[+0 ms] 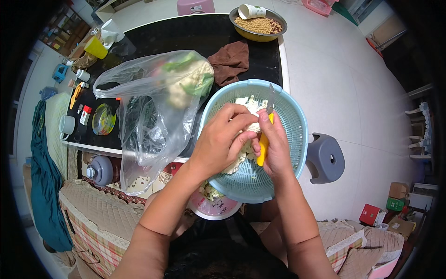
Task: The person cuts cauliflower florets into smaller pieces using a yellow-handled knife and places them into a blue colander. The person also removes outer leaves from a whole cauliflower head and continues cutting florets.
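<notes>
Over a light blue plastic basket [300, 139], my right hand [280, 150] grips a small knife by its yellow handle [264, 143]. Its blade [270, 99] points away from me. My left hand [223, 139] is beside it, fingers bent and fingertips meeting the right hand's; whether they pinch a small piece is hidden. White cauliflower florets [250, 103] lie in the basket under both hands. Left of the basket, a clear plastic bag [153, 136] on the table holds a leafy cauliflower head [190, 82]. Below the basket, a pink container [216, 210] holds leafy trimmings [210, 191].
The black-topped table [167, 33] carries a brown cloth [230, 62], a metal bowl [284, 29] of beans with a paper cup [251, 12], a glass ashtray [104, 119] and a mug [67, 125]. A grey plastic stool [327, 158] stands right of the basket.
</notes>
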Motion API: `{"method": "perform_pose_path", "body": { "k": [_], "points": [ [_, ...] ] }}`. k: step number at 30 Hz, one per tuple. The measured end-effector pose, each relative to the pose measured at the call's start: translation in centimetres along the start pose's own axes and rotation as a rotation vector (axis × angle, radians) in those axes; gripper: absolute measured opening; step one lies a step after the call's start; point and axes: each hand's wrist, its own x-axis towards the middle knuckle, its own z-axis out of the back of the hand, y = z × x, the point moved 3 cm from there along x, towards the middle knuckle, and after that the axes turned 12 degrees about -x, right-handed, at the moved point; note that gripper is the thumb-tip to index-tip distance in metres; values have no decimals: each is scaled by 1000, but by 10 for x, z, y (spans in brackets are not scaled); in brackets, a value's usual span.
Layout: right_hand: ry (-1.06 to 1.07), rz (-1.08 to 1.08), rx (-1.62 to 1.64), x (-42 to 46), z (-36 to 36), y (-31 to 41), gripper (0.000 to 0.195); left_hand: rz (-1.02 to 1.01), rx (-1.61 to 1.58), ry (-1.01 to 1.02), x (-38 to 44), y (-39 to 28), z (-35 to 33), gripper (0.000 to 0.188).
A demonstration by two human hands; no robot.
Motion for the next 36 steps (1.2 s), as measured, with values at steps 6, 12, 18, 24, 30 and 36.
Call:
{"method": "perform_pose_path", "body": {
  "k": [6,12,18,24,30,36],
  "points": [
    [16,-19,55,-4,-7,-6,22,35,-39,-76,-4,1,-7,27],
    [-11,-36,144,-4,-5,-9,22,-3,-39,-82,-10,2,-11,26],
    [-22,46,84,-5,-5,-9,20,-25,-153,-94,-15,10,-12,24],
    [21,9,139,-5,-2,-3,17,272,-745,-137,-14,25,-3,25],
    [-1,15,252,4,17,2,21,574,-1483,-200,-11,43,-3,39],
    [-14,96,263,6,25,9,22,654,-1578,-129,-17,57,-1,43]
  ]
}}
